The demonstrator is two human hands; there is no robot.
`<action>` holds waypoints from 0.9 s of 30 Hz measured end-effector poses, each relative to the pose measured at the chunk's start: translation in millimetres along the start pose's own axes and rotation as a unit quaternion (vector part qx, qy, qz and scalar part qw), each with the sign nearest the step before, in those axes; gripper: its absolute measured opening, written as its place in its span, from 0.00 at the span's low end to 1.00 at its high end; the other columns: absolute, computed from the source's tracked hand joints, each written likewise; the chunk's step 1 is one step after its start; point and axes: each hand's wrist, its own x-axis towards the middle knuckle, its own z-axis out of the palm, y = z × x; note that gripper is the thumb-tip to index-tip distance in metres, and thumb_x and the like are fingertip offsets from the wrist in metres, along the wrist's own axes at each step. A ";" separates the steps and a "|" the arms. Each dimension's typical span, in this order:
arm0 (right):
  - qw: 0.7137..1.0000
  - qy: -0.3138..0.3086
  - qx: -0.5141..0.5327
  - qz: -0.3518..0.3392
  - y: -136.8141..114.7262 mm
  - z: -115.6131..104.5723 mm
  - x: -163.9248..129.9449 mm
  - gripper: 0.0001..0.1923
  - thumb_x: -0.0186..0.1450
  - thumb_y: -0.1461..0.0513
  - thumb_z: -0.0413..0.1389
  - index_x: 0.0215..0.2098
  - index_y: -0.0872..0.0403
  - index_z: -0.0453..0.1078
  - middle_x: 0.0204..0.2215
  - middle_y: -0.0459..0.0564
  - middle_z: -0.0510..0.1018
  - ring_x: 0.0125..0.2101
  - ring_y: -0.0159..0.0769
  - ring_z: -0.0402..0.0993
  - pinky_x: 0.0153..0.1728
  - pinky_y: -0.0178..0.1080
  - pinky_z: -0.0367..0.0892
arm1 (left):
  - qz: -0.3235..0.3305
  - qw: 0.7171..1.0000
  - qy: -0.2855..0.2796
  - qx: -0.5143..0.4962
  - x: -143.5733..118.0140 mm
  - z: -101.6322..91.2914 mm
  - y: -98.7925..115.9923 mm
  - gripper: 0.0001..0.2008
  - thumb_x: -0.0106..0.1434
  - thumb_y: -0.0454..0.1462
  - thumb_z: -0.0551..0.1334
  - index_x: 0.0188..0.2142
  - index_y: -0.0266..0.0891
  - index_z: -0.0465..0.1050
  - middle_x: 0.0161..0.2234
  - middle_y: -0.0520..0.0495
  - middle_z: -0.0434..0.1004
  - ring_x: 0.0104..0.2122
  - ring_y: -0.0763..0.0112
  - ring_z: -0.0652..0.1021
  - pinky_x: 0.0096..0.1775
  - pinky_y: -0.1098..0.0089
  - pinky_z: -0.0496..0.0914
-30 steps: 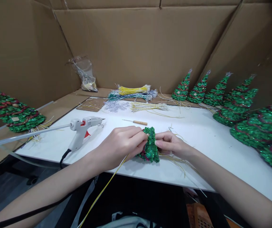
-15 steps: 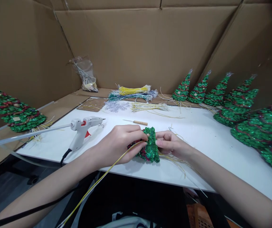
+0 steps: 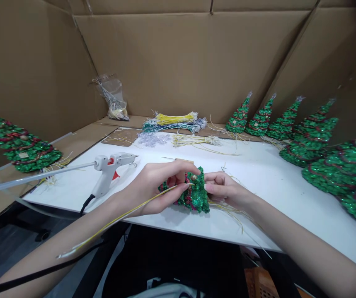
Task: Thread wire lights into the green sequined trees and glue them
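Head view — left hand is pinching a yellow wire against the small sequin tree, right hand is gripping its other side, seemingly resting on the white tabletop — glue gun lying nearby.

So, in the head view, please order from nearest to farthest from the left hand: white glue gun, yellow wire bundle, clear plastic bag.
1. White glue gun, just left of the left hand.
2. Yellow wire bundle, farther back.
3. Clear plastic bag, back-left corner.
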 end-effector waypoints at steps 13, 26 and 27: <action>0.999 -0.013 -0.049 -0.006 -0.1 -4.5 -0.4 0.18 0.60 0.51 0.63 0.28 0.58 0.67 0.16 0.37 0.57 0.15 0.21 0.49 0.17 0.31 0.42 | -0.054 0.995 -0.087 -0.016 17.3 -4.7 -0.2 0.13 0.63 0.29 0.58 0.47 0.37 0.70 0.28 0.54 0.71 0.26 0.77 0.70 0.30 0.76 0.65; 0.998 0.003 -0.069 -0.008 -2.5 -4.9 0.5 0.20 0.56 0.50 0.65 0.30 0.58 0.70 0.14 0.35 0.55 0.16 0.21 0.46 0.17 0.31 0.43 | -0.077 0.991 -0.100 -0.042 23.7 -5.1 -2.5 0.08 0.62 0.29 0.60 0.42 0.36 0.72 0.26 0.56 0.69 0.25 0.79 0.68 0.29 0.77 0.64; 0.998 0.004 -0.070 -0.008 -2.7 -4.6 0.6 0.20 0.56 0.50 0.65 0.30 0.58 0.70 0.14 0.35 0.55 0.16 0.21 0.46 0.17 0.31 0.43 | -0.085 0.991 -0.091 -0.042 21.2 -8.3 -2.4 0.07 0.63 0.30 0.60 0.42 0.36 0.72 0.25 0.56 0.69 0.24 0.79 0.67 0.28 0.77 0.64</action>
